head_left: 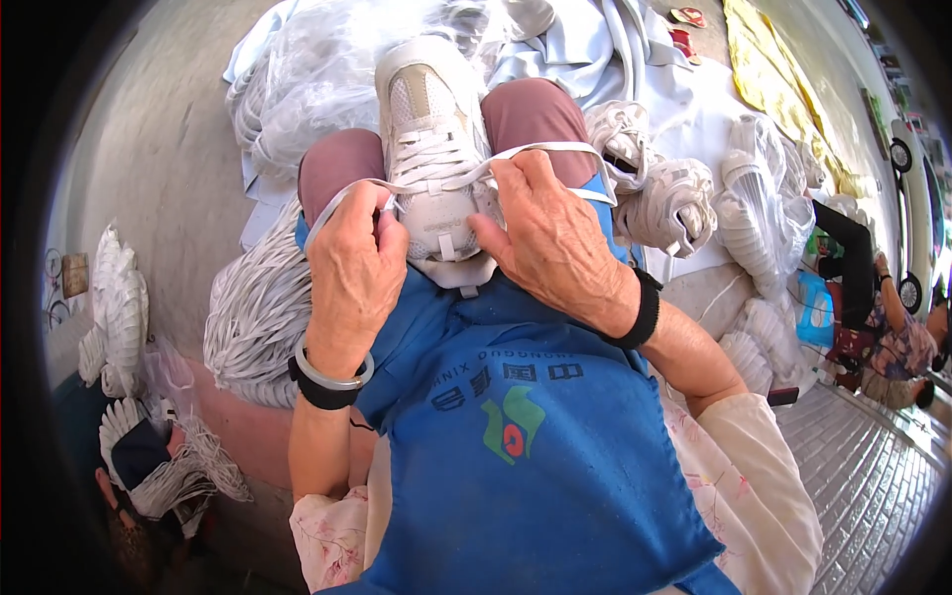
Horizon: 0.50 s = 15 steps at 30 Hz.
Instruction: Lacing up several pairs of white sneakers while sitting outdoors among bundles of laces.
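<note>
Two lengths of white shoelace (565, 147) are grasped, one in the left hand (352, 263), one in the right hand (555, 238); the pale sneaker (428, 104) they run from (toe pointing away) sits between the knees (340, 164), its heel over the blue apron (575, 436).

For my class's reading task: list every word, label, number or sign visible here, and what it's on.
Blue apron: dark printed characters and smaller letters; wording not copied here.
Same apron: a green-and-red emblem.
Tongue of the white shoe: faint small lettering, too unclear to read.
</note>
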Each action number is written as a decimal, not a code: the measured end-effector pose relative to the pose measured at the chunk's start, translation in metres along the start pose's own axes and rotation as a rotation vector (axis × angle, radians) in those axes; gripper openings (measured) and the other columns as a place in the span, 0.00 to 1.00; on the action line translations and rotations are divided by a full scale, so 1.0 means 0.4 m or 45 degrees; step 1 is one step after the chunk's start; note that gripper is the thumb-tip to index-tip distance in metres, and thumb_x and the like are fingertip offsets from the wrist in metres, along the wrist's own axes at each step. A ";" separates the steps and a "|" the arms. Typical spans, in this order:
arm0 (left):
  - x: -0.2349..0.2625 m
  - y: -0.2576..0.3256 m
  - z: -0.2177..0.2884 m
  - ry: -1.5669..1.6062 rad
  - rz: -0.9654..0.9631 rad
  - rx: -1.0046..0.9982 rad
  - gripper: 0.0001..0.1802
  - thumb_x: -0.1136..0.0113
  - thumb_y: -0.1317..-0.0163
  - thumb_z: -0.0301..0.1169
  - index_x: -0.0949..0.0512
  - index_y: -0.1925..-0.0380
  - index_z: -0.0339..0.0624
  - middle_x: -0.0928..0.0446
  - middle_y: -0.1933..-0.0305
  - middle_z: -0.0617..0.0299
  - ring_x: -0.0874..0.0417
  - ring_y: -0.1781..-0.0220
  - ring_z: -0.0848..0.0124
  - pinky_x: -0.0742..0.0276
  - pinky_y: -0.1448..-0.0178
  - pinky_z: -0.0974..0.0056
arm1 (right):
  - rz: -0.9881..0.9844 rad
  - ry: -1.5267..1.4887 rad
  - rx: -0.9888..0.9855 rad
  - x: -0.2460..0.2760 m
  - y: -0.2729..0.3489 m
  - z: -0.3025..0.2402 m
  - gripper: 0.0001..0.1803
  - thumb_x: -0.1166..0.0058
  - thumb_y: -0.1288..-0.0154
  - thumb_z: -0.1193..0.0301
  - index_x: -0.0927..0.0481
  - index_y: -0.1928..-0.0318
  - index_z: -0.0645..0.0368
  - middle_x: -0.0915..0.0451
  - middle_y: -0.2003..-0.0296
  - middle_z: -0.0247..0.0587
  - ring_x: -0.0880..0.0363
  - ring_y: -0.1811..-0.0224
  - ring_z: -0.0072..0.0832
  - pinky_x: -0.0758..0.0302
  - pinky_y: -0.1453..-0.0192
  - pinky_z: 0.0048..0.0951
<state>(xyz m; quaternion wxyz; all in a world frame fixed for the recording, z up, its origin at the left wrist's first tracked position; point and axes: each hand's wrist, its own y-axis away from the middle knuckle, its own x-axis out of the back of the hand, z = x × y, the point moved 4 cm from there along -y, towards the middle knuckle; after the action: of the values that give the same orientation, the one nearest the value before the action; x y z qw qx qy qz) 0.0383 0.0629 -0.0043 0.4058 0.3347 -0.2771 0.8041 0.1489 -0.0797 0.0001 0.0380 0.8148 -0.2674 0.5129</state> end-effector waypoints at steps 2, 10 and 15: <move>0.000 -0.002 -0.001 -0.016 0.009 -0.040 0.09 0.47 0.46 0.17 0.27 0.64 0.36 0.23 0.71 0.49 0.20 0.70 0.52 0.25 0.66 0.56 | -0.077 0.062 0.054 -0.019 -0.004 0.002 0.17 0.42 0.44 0.70 0.29 0.59 0.71 0.31 0.63 0.54 0.24 0.63 0.43 0.22 0.63 0.36; 0.005 0.003 0.024 -0.131 0.076 -0.367 0.12 0.47 0.46 0.15 0.27 0.61 0.39 0.22 0.67 0.51 0.20 0.67 0.52 0.24 0.64 0.54 | 0.092 -0.331 -0.156 -0.023 -0.006 0.043 0.10 0.49 0.46 0.79 0.30 0.62 0.68 0.31 0.66 0.54 0.26 0.69 0.47 0.23 0.65 0.41; 0.013 -0.014 0.050 -0.317 -0.050 -0.393 0.10 0.43 0.44 0.17 0.25 0.62 0.37 0.25 0.62 0.54 0.21 0.61 0.54 0.26 0.59 0.56 | 0.101 -0.096 0.032 -0.029 -0.009 0.029 0.12 0.49 0.45 0.79 0.31 0.59 0.65 0.29 0.65 0.52 0.25 0.70 0.46 0.25 0.66 0.42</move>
<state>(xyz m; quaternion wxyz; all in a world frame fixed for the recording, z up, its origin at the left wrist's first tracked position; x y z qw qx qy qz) 0.0470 0.0537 0.0131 0.4303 0.3708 -0.4385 0.6964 0.1560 -0.0760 -0.0144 -0.0028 0.8228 -0.2942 0.4863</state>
